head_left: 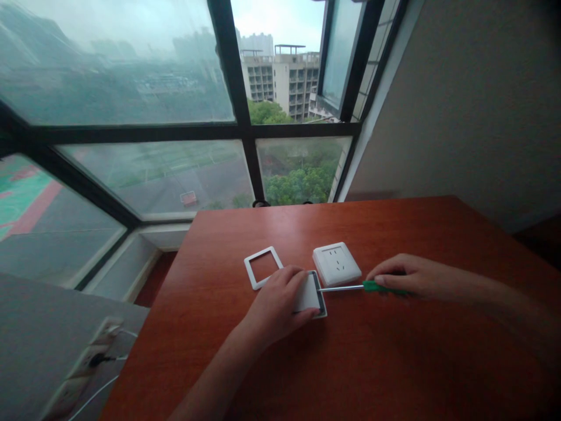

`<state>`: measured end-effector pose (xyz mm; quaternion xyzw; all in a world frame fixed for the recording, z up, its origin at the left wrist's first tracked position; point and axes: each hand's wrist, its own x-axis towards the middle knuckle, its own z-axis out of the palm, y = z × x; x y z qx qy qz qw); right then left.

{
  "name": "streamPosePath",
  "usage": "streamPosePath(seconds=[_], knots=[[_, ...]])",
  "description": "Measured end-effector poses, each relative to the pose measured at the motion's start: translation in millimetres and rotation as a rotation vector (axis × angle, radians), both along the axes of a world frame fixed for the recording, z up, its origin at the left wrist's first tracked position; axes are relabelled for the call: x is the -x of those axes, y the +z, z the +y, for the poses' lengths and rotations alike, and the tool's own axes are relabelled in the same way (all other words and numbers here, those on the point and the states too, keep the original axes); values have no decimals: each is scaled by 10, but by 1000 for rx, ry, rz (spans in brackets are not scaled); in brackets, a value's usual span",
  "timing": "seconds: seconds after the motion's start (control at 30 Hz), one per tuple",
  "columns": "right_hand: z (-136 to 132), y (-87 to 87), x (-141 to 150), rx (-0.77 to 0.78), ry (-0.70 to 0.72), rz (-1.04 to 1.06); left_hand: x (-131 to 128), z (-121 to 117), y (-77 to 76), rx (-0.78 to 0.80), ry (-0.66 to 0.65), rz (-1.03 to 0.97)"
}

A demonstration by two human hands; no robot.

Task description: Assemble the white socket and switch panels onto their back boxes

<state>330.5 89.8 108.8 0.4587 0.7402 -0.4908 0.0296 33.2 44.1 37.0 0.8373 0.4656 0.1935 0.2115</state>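
Observation:
My left hand (280, 304) is closed over a white switch panel (308, 295), steadying it on the table with fingers along the far side and thumb on the near edge. A dark inner edge shows on the panel's right side. In my right hand (403, 275) is a screwdriver (344, 288) with a green handle, its metal shaft lying nearly level and its tip at that right edge. Just behind the shaft sits a white wall socket (337, 263) with several slots. A white square frame (250, 273) lies behind my left hand, partly covered by it.
The reddish-brown wooden table (394, 362) ends at a large black-framed window (245, 131). A grey wall (460, 105) stands to the right. Low on the left, a power strip (87, 368) has plugs and white cables in it.

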Motion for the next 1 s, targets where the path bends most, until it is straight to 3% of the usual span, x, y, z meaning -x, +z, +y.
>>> streamPosePath(seconds=[0.13,0.2,0.27,0.37,0.47,0.73,0.87,1.0], knots=[[-85,323,264,-595,264,-159,6,23,-6,8,-16,38],[-66,450,372,-755,378,-239,10,29,-13,12,-22,19],[-17,508,417,-796,424,-221,13,31,-19,11,-26,-2],[78,467,359,-698,401,-149,16,29,-23,11,-34,-4],[153,321,219,-472,390,-63,19,29,-23,11,-44,4],[80,-228,-58,78,10,95,19,25,-29,-9,-49,-6],[-78,-386,-55,118,-104,147,13,33,-51,-3,-35,-9],[-230,-458,-15,118,-181,144,-18,53,-71,16,10,-142]])
